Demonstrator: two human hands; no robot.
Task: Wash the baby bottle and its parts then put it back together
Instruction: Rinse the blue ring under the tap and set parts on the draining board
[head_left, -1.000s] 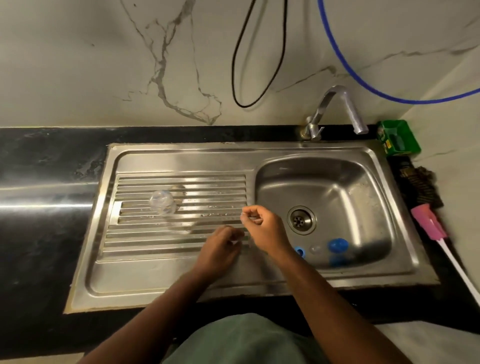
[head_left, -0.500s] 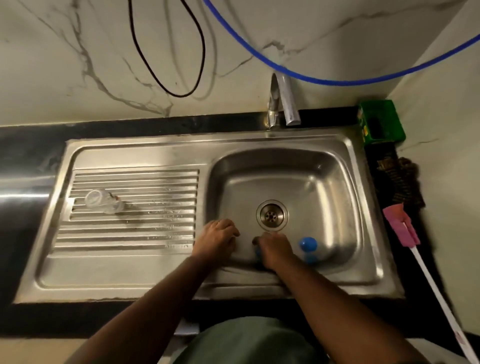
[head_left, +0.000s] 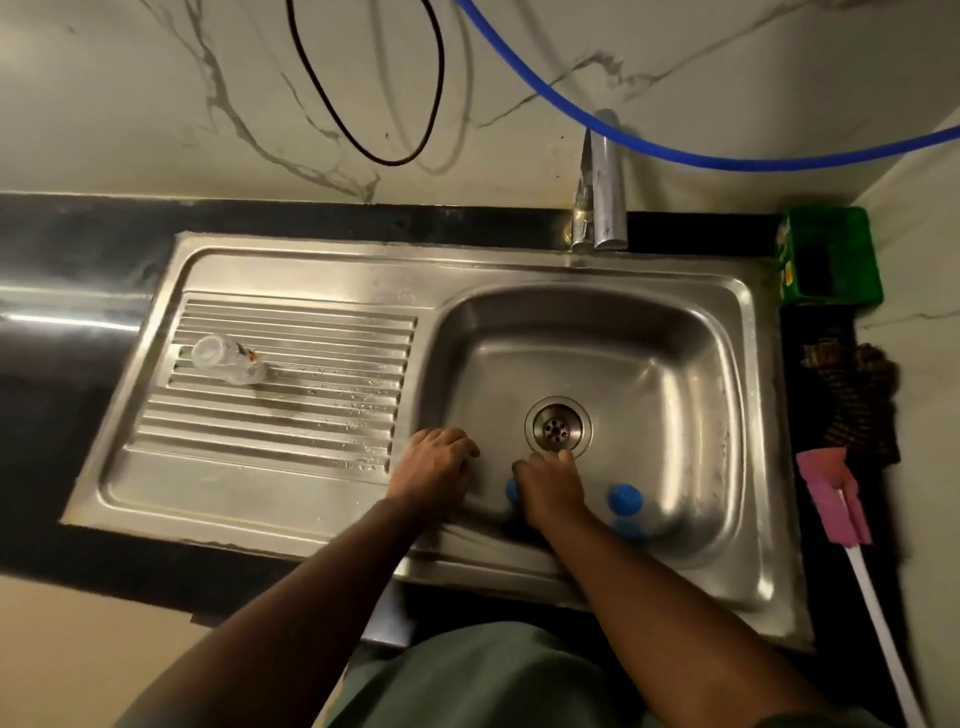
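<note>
A person leaned over a stainless-steel sink (head_left: 737, 317) set into a black tabletop (head_left: 62, 291), both bare hands lowered into the basin near the drain (head_left: 558, 427). The clear baby bottle (head_left: 228, 359) lay on its side on the ribbed drainboard (head_left: 322, 364) at the left of the sink, well apart from the hands; it was transparent and uncapped, its round open mouth turned toward the far left, with a small orange-and-dark mark on its wall and water droplets scattered on the ridges beside it. The left hand (head_left: 434, 465) rested on the basin's left slope with its fingers curled under, and whether it held anything could not be told. The right hand (head_left: 545, 486) reached down over a small blue part (head_left: 511, 489), of which only an edge showed at the hand's left side; the fingers pointed toward the drain, and whether they gripped the part could not be told. A rounded blue cap (head_left: 624, 500) sat on the basin floor just right of that hand, its reflection showing on the steel below it. A steel tap (head_left: 602, 192) stood behind the basin beneath a blue hose (head_left: 675, 153) and a black cable (head_left: 363, 145) hanging on the marble wall. A green container (head_left: 831, 262), a dark cloth (head_left: 852, 400) and a pink-headed brush (head_left: 831, 496) with a white handle lay along the tabletop at right.
</note>
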